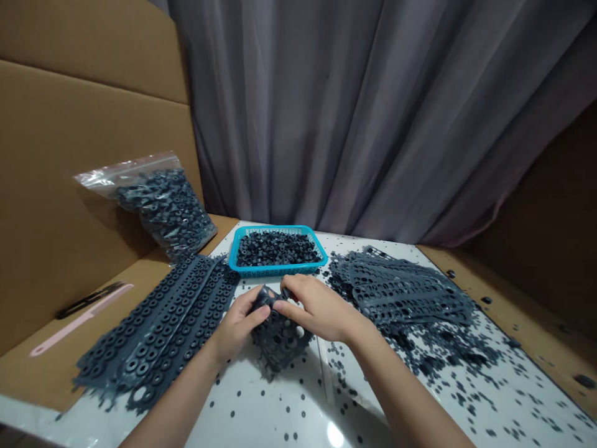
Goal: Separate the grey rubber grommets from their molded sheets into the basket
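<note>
Between my hands, in front of the basket, is a dark grey rubber sheet (280,345) with round holes, its lower end hanging towards me. My left hand (240,320) grips its upper left edge, thumb on top. My right hand (317,305) pinches the top edge with thumb and curled fingers; what lies under those fingers is partly hidden. Just beyond, a blue plastic basket (278,271) holds many small dark rubber rings (275,247). Left of my hands lies a stack of sheets (163,330) with rows of ring-shaped parts in them.
Perforated sheets (405,286) are piled on the right, amid scattered dark scraps (448,354). A clear zip bag (168,205) of rings leans against the cardboard wall (93,124). A pink comb-like tool (84,320) and a black one (91,300) lie at left. A grey curtain (326,112) hangs behind.
</note>
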### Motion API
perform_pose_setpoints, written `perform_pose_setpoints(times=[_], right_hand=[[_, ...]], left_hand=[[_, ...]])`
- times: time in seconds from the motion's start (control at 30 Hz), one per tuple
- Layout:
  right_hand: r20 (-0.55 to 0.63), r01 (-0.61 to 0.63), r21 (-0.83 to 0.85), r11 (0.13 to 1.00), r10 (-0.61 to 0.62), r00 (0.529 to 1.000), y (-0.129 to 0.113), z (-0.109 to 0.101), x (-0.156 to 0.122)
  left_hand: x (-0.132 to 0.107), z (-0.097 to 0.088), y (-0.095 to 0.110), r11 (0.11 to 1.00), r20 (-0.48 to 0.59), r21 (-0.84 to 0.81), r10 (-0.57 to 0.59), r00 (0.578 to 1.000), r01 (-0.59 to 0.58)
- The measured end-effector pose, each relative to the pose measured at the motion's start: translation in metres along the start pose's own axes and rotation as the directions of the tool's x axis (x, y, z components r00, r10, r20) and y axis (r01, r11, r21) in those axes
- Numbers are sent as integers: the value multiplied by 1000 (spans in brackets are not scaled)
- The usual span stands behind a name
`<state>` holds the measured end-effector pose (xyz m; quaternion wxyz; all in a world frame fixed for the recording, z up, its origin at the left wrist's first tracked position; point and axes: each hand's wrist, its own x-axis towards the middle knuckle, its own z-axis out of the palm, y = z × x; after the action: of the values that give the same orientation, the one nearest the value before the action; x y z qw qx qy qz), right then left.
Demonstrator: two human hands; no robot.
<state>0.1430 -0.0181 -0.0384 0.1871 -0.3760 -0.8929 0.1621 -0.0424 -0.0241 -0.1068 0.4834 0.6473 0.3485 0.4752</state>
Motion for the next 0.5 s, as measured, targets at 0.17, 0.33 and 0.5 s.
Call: perform_pose_setpoints(times=[0.17,0.33,0.5], right_hand=[[51,55,70,996,-58,997,5,4,0],[101,8,519,855,-70,992,13,18,6],[72,-88,943,322,60,996,16,48,16]], left_hand=[[2,-1,1,995,51,95,12,999,-17],[2,4,-2,961,121,-95,-248,961,260],[-2,5,-3,867,70,-377,-325,943,326]])
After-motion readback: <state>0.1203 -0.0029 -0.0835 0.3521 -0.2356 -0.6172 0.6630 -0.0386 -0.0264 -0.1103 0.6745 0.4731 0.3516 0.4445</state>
